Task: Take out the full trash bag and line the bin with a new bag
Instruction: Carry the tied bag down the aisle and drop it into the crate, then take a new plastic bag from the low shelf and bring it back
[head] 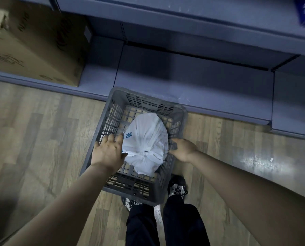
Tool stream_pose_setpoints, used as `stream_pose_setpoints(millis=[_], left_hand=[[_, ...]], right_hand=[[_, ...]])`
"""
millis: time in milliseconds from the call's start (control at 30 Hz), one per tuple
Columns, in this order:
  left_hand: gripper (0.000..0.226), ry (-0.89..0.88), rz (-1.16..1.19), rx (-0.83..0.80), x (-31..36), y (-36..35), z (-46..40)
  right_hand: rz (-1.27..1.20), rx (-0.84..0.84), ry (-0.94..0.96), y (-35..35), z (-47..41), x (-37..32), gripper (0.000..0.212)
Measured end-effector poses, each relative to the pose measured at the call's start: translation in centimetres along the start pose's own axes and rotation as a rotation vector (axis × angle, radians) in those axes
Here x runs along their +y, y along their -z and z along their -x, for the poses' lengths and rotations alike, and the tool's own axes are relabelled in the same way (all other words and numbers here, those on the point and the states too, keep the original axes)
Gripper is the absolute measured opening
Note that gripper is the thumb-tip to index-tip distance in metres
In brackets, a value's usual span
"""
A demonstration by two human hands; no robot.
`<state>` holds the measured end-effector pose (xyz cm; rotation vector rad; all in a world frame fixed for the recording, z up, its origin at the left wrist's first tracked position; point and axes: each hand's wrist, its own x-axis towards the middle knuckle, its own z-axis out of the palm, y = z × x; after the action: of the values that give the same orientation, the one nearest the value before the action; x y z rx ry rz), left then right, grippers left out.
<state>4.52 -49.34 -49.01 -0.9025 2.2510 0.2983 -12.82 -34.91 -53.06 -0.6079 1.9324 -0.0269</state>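
Grey slatted bin (112, 110) on wood floor, near shelf base. White tied trash bag (146, 139) sits inside, centre. L hand (108, 151) fingers spread, resting on left rim. R hand (182, 148) curled round right rim.

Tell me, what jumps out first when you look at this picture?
The tied white trash bag stands out brightest, sitting inside the grey slotted plastic crate on the wooden floor. Both hands are at the crate: the left hand reaches over its left rim beside the bag, and the right hand grips its right rim. A big cardboard box sits on the low shelf at upper left.
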Motion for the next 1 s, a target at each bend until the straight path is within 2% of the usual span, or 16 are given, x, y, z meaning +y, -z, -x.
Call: stream_pose_setpoints(millis=[267, 433, 600, 833, 1000], left_hand=[[0.065, -0.074, -0.066, 0.043, 2.8, 5.3, 4.4], [0.068, -0.209, -0.222, 0.047, 3.9, 9.0, 6.6], [0.066, -0.301, -0.36, 0.079, 4.6, 13.4, 9.1], [0.064, -0.547, -0.486, 0.118, 7.9, 18.6, 14.6], [0.057, -0.688, -0.561, 0.187, 11.8, 21.4, 18.2]], right_hand=[[0.054, 0.083, -0.032, 4.4, 7.0, 1.5, 0.052], [0.031, 0.142, -0.131, 6.5, 11.9, 3.0, 0.054], [-0.092, 0.255, -0.183, 7.7, 17.9, 3.5, 0.053], [-0.243, 0.376, -0.256, 7.8, 29.0, 3.5, 0.048], [-0.172, 0.534, -0.389, 7.7, 36.4, 5.1, 0.047]])
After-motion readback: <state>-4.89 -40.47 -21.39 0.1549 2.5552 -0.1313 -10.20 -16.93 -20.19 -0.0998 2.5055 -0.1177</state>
